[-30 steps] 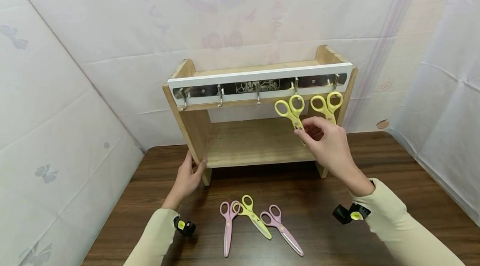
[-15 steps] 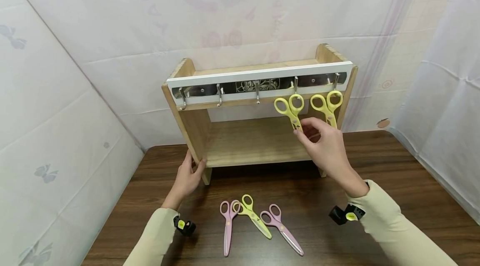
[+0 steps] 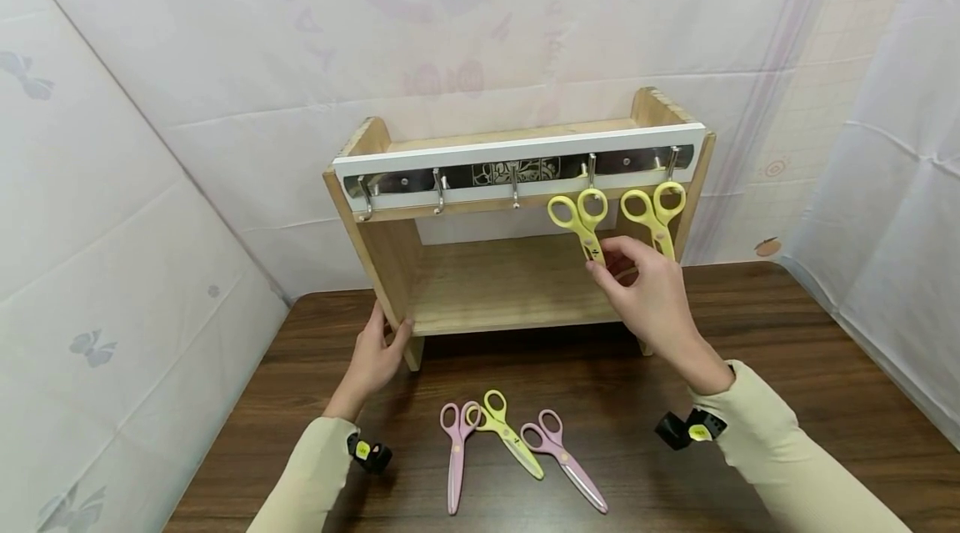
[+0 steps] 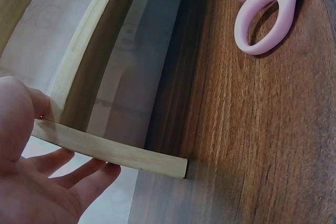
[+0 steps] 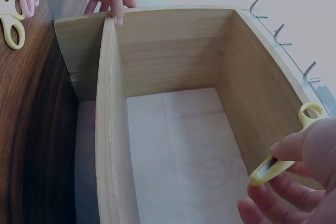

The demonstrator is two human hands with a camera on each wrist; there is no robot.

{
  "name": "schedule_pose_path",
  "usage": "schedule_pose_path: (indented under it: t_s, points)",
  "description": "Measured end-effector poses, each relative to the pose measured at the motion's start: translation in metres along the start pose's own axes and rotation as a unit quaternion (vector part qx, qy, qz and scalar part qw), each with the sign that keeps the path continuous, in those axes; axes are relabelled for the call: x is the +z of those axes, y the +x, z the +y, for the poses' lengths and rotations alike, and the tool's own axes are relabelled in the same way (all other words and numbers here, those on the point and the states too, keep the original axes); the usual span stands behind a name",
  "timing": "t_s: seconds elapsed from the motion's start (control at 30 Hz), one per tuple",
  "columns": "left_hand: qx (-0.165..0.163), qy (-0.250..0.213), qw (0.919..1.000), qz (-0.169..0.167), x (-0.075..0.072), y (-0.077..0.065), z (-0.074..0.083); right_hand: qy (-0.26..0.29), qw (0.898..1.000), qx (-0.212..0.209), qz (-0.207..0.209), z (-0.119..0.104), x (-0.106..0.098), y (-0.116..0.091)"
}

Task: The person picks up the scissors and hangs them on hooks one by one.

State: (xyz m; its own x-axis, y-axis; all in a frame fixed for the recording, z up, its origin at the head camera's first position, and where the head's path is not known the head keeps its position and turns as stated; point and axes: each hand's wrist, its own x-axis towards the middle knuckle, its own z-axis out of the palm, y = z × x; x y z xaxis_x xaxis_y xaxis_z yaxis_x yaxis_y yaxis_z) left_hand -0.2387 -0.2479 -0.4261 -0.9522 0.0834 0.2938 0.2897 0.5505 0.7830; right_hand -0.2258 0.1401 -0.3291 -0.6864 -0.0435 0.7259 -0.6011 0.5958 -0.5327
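Observation:
My right hand pinches the blades of a pair of yellow scissors between thumb and fingers, handles up. One handle ring is at the fourth hook from the left; I cannot tell whether the hook passes through it. Beside it, a second pair of yellow scissors hangs at the rightmost hook, partly hidden by my hand. My left hand grips the left side panel of the wooden shelf, with the thumb on the inner side and the fingers outside, as the left wrist view shows.
On the dark wooden table in front lie pink scissors, yellow scissors touching them, and more pink scissors. The white hook rail also carries three bare hooks at its left and middle. Patterned cloth surrounds the table.
My right hand and forearm have shifted slightly left, and the held scissors have barely moved. My left hand stays at the shelf's side panel.

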Motion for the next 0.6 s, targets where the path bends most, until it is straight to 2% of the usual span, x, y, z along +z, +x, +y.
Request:
schedule_pose_path:
  t_s: [0.33,0.47,0.6]
  points:
    - [0.000,-0.002,1.0000,0.000,0.001,0.001,-0.003,-0.010,1.000,0.005,-0.021,0.000,-0.004,-0.003]
    - [-0.003,-0.009,0.9999,0.002,0.001,0.002,-0.002,-0.015,0.998,0.017,-0.063,0.003,-0.008,-0.010]
    - [-0.006,-0.015,0.9999,0.001,0.001,0.002,-0.003,-0.022,0.993,0.028,-0.110,0.008,-0.012,-0.026]
